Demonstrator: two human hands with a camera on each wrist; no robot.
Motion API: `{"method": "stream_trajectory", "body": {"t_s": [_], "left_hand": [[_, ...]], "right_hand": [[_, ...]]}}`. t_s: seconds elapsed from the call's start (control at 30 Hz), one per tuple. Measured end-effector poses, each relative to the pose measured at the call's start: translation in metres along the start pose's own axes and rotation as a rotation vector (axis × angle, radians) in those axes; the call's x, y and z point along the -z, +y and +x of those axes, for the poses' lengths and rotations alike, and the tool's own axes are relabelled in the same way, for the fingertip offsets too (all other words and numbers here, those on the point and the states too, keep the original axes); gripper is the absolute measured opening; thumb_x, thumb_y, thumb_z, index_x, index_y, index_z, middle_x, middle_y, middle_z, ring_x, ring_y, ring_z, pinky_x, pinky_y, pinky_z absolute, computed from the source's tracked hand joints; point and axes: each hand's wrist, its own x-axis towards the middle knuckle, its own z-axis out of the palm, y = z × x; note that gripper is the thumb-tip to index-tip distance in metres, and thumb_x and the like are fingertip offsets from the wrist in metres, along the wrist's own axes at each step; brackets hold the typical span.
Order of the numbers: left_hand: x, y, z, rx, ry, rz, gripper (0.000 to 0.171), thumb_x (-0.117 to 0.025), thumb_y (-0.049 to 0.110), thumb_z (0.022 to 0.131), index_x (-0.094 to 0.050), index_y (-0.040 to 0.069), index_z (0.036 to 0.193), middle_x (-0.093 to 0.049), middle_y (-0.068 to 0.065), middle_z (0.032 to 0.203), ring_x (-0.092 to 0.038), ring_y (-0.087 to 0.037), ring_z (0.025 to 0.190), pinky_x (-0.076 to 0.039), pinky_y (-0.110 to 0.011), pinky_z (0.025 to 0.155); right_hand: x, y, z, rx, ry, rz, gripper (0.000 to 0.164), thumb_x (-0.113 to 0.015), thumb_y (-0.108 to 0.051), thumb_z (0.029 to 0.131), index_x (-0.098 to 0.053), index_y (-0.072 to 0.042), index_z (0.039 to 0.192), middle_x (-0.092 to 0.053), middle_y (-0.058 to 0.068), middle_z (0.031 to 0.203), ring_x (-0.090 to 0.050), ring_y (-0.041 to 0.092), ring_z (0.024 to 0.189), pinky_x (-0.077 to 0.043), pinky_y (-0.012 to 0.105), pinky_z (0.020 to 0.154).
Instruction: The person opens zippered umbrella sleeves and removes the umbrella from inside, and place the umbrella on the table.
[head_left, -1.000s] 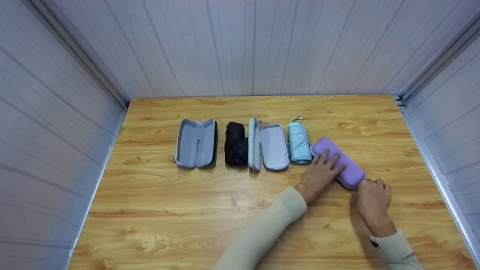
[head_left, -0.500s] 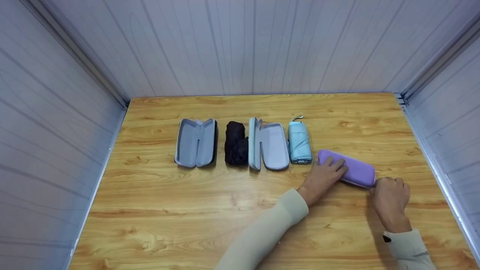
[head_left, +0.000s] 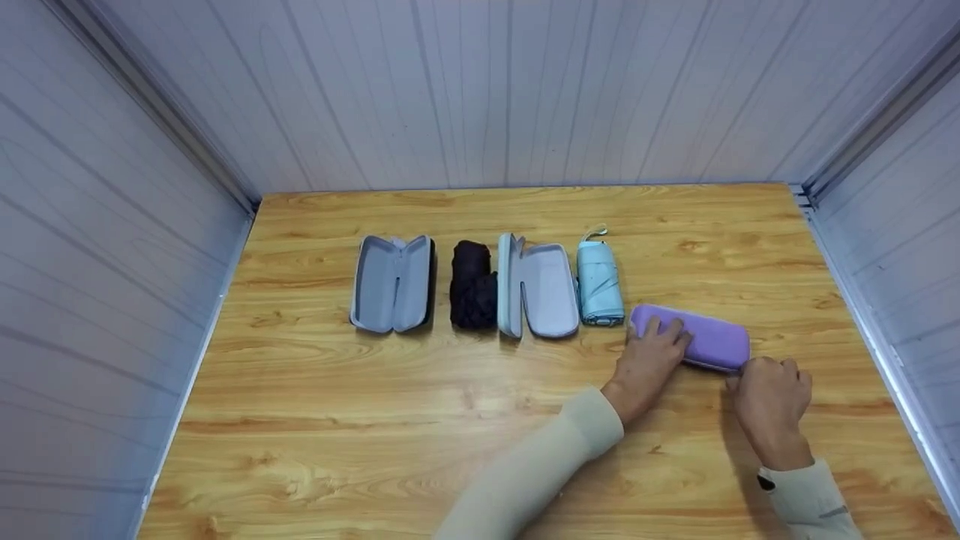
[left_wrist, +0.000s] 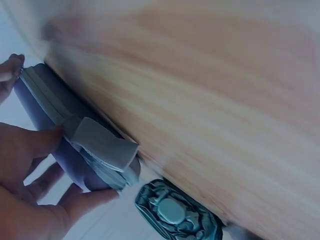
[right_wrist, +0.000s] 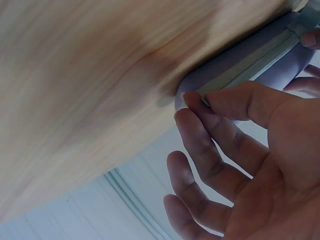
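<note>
A purple zip case (head_left: 716,341) lies at the right of the table, its long side slanting slightly down to the right. My left hand (head_left: 651,364) holds its left end, fingers over the lid. In the left wrist view, the thumb is on the zip side beside a grey strap (left_wrist: 106,145), with fingers round the shell. My right hand (head_left: 772,401) is at the case's near right corner. There its thumb and index finger pinch the zipper pull (right_wrist: 205,101), mostly hidden by the fingertips; the other fingers are loosely bent.
Left of the purple case lie a folded light-blue umbrella (head_left: 600,285), an open pale-blue case (head_left: 551,292), a black folded bundle (head_left: 472,289) and an open grey-lined case (head_left: 411,289). Panel walls (head_left: 465,97) enclose the table (head_left: 337,450) on three sides.
The purple case has swung from a steep slant to nearly level, its right end shifting right. My right hand went right with it, then slightly back left. The left hand stays on the case.
</note>
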Motion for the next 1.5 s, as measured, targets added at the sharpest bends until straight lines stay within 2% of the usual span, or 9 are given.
{"method": "stream_trajectory", "body": {"t_s": [0.17,0.3,0.47,0.63,0.73,0.93,1.2,1.4,1.5], "left_hand": [[0.003,0.007,-0.002,0.028,-0.025,0.015,0.042,-0.059,0.017,0.105,-0.062,0.034,0.144,-0.055,0.011,0.143,-0.053,-0.013,0.12,-0.059,-0.038,0.094],[0.006,0.009,-0.003,0.029,-0.057,0.01,0.043,-0.06,0.017,0.106,-0.06,0.032,0.146,-0.054,0.01,0.144,-0.052,-0.013,0.121,-0.059,-0.039,0.093],[0.012,0.006,-0.005,0.015,-0.081,0.004,0.042,-0.06,0.016,0.106,-0.062,0.032,0.145,-0.053,0.005,0.142,-0.052,-0.012,0.119,-0.06,-0.033,0.088],[0.011,0.008,-0.008,0.032,-0.049,0.015,0.041,-0.056,0.018,0.108,-0.064,0.033,0.145,-0.056,-0.006,0.147,-0.054,-0.017,0.126,-0.061,-0.036,0.089],[0.009,0.01,-0.01,0.044,-0.022,0.036,0.04,-0.056,0.018,0.109,-0.065,0.033,0.144,-0.058,-0.006,0.148,-0.056,-0.018,0.125,-0.062,-0.036,0.088],[0.007,0.01,-0.012,0.053,0.005,0.051,0.037,-0.059,0.019,0.107,-0.067,0.03,0.142,-0.059,-0.004,0.145,-0.056,-0.017,0.119,-0.06,-0.024,0.083],[0.006,0.009,-0.013,0.068,-0.006,0.03,0.035,-0.059,0.019,0.108,-0.067,0.026,0.141,-0.058,-0.003,0.146,-0.057,-0.016,0.117,-0.06,-0.027,0.088],[0.007,0.008,-0.014,0.083,0.018,0.037,0.03,-0.061,0.019,0.106,-0.07,0.023,0.135,-0.059,0.0,0.143,-0.058,-0.013,0.112,-0.059,-0.028,0.091],[0.009,0.007,-0.014,0.077,0.03,0.044,0.028,-0.061,0.018,0.106,-0.071,0.022,0.132,-0.06,0.0,0.143,-0.057,-0.012,0.108,-0.059,-0.026,0.088]], "right_hand": [[-0.002,-0.009,0.0,-0.003,0.022,-0.004,0.031,-0.083,-0.007,0.082,-0.064,0.012,0.067,-0.063,0.03,0.068,-0.062,0.052,0.073,-0.046,0.063,0.068],[-0.002,-0.014,0.001,-0.003,-0.002,-0.01,0.029,-0.083,-0.006,0.083,-0.066,0.015,0.072,-0.064,0.032,0.072,-0.062,0.053,0.077,-0.048,0.064,0.071],[-0.003,-0.017,0.0,-0.007,-0.017,-0.008,0.028,-0.082,-0.006,0.083,-0.067,0.017,0.077,-0.065,0.032,0.074,-0.063,0.053,0.079,-0.048,0.064,0.071],[-0.006,-0.021,-0.003,0.021,0.071,-0.003,0.026,-0.082,-0.003,0.08,-0.064,0.015,0.071,-0.063,0.032,0.071,-0.062,0.054,0.076,-0.047,0.064,0.069],[-0.008,-0.024,-0.005,0.042,0.119,0.007,0.026,-0.081,-0.001,0.079,-0.062,0.013,0.068,-0.061,0.032,0.068,-0.061,0.054,0.073,-0.047,0.064,0.066],[-0.01,-0.033,-0.005,0.043,0.117,0.013,0.024,-0.077,0.0,0.079,-0.062,0.012,0.066,-0.061,0.031,0.069,-0.062,0.053,0.074,-0.046,0.063,0.066],[-0.013,-0.042,-0.006,0.07,0.139,0.022,0.021,-0.075,0.002,0.08,-0.061,0.011,0.066,-0.061,0.028,0.068,-0.061,0.051,0.073,-0.045,0.061,0.063],[-0.013,-0.046,-0.006,0.052,0.076,0.039,0.019,-0.074,0.0,0.083,-0.063,0.011,0.07,-0.062,0.027,0.071,-0.061,0.052,0.076,-0.046,0.061,0.067],[-0.014,-0.048,-0.006,0.052,0.074,0.039,0.019,-0.075,0.0,0.083,-0.064,0.01,0.071,-0.061,0.026,0.071,-0.061,0.051,0.077,-0.046,0.061,0.066]]}}
